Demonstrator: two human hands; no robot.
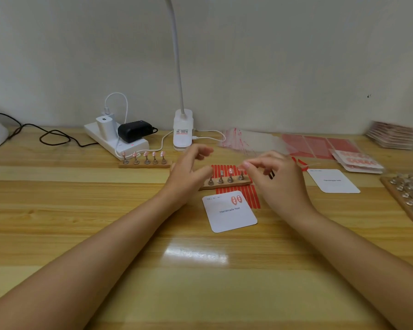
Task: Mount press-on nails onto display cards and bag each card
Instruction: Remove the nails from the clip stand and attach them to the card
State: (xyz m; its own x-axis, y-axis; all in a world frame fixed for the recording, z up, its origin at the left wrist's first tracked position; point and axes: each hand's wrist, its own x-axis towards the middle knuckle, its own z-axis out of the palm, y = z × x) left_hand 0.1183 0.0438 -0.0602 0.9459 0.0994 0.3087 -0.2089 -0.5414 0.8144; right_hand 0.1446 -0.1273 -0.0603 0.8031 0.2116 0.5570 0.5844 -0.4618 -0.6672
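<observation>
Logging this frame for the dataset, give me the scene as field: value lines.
card in work: white display card on the table, two nails mounted at its top
near nail stand: wooden stand behind the card, one nail visible on its pegs
far nail stand: second stand, five nails
left hand: left hand raised, fingers loosely curled, nothing visibly held
right hand: right hand above near stand, blurred, grip unclear
spare card: blank card to the right

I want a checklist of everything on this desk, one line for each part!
Surface: striped wood table, glare near front.
Job's things: card with two nails; nail stand behind it; second stand with five nails; blank card; bags.
Clutter: tray of holders, far right.
Hands: left hand and right hand raised over the stand, blurred.
Cables: black cord; white cable.
Surroundings: lamp, power strip, wall.
</observation>
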